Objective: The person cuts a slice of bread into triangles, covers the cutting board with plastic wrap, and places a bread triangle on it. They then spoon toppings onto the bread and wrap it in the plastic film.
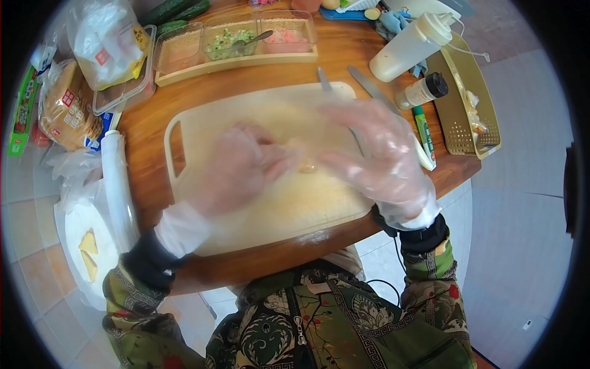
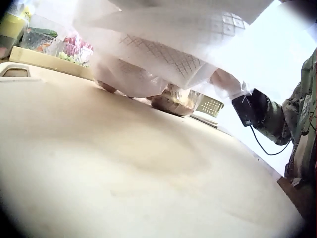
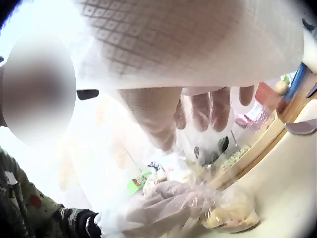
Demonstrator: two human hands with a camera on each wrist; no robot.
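Observation:
Both hands wear clear plastic gloves above a pale cutting board (image 1: 276, 215). My left hand (image 1: 236, 163), blurred in the head view, has its fingers curled at a small lump of pale yellow food (image 3: 230, 218). Shiny clear plastic seems to wrap the lump, and it hangs at the left fingertips close over the board. In the left wrist view the lump (image 2: 173, 101) looks browner and darker underneath. My right hand (image 1: 381, 147) is to its right, fingers and thumb spread apart, with nothing gripped between them.
Knives (image 1: 369, 83) lie by the board's far right edge. Behind it stands a wooden tray (image 1: 236, 67) with tubs of chopped food. A squeeze bottle (image 1: 409, 49), seasoning jar (image 1: 424, 91) and basket (image 1: 458, 123) are right. Left are sliced bread (image 1: 70, 111) and a white roll (image 1: 117, 184).

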